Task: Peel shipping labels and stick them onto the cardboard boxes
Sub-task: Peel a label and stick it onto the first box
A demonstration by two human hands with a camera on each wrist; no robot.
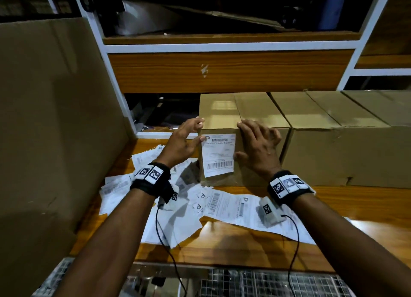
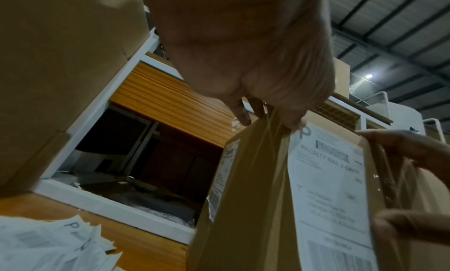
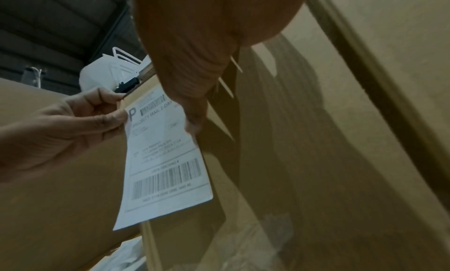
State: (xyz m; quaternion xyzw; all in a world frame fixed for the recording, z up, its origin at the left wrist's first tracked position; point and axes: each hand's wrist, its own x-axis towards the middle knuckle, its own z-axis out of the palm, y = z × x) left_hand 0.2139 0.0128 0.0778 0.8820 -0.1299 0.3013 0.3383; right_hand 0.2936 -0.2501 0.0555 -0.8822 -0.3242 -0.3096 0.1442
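One shipping label (image 1: 218, 154) sits on the near face of the leftmost cardboard box (image 1: 222, 109), looking part-stuck: its lower corner seems lifted in the right wrist view. My left hand (image 1: 182, 144) pinches the label's top-left corner, thumb and fingers curled on it. My right hand (image 1: 258, 146) lies spread on the box face, thumb at the label's right edge; that grip holds nothing. The neighbouring boxes (image 1: 338, 127) to the right show no labels on their visible faces. Loose sheets (image 1: 178, 212) litter the desk (image 1: 244, 250). Judgement: first box nearly done, smoothing remains; others remain.
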